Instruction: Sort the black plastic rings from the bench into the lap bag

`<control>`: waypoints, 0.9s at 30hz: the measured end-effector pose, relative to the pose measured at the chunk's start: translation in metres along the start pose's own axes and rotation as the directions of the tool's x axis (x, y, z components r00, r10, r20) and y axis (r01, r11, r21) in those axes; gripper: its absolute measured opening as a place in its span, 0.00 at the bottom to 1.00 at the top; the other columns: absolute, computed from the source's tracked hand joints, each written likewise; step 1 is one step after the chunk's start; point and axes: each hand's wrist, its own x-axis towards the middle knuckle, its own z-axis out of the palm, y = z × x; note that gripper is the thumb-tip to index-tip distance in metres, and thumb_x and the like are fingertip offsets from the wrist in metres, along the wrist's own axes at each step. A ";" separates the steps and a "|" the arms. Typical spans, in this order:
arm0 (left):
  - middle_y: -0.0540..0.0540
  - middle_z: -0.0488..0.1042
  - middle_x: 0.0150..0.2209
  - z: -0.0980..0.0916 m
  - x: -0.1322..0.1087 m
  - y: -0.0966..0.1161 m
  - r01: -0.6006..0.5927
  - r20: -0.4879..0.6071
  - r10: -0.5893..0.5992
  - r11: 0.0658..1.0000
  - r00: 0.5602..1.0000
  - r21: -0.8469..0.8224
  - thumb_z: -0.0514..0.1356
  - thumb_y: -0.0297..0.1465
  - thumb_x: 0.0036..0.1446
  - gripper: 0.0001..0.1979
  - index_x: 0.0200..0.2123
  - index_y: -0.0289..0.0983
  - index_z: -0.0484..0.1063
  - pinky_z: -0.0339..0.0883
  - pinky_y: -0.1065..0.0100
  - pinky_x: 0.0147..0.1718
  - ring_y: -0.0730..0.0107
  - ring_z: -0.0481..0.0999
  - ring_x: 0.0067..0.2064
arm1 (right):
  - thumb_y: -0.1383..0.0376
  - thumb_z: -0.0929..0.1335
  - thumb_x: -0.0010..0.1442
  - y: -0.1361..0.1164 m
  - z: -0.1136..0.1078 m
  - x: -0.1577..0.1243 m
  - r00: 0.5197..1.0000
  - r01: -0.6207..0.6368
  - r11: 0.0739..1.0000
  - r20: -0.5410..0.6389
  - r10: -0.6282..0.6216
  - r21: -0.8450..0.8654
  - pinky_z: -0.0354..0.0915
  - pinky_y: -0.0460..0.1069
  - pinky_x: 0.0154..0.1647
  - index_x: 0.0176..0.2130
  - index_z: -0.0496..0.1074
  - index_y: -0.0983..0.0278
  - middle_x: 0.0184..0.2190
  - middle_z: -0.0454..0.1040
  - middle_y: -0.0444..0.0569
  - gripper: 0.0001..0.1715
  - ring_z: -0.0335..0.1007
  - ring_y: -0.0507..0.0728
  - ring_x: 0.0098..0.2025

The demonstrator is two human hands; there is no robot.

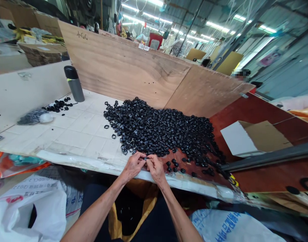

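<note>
At the table's front edge, my left hand (134, 165) and my right hand (155, 167) meet, fingertips pinched on one small black part (145, 158) between them. Fingers partly cover that part. Just beyond my hands a large pile of small black ring-shaped parts (154, 129) spreads across the table (75, 134). Some loose black pieces (175, 165) lie on the dark red surface to the right of my right hand. Below my hands, an open yellow-edged bag (113, 218) on the lap has a dark inside.
A grey bottle (75, 88), black pieces (58, 106) and a plastic bag (34, 117) stand or lie at left. Wooden boards (123, 64) wall the back. An open carton (254, 137) and a metal bar (267, 156) are at right; white sacks (30, 205) lie below.
</note>
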 end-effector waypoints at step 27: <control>0.46 0.72 0.42 -0.003 -0.003 0.014 -0.014 0.009 0.014 1.000 1.000 0.008 0.59 0.31 0.60 0.08 0.42 0.37 0.73 0.74 0.68 0.38 0.70 0.77 0.38 | 0.53 0.67 0.63 0.000 -0.002 0.003 0.998 -0.049 0.996 -0.044 0.052 0.070 0.62 0.45 0.24 0.39 0.72 0.63 0.24 0.72 0.43 0.16 0.66 0.51 0.22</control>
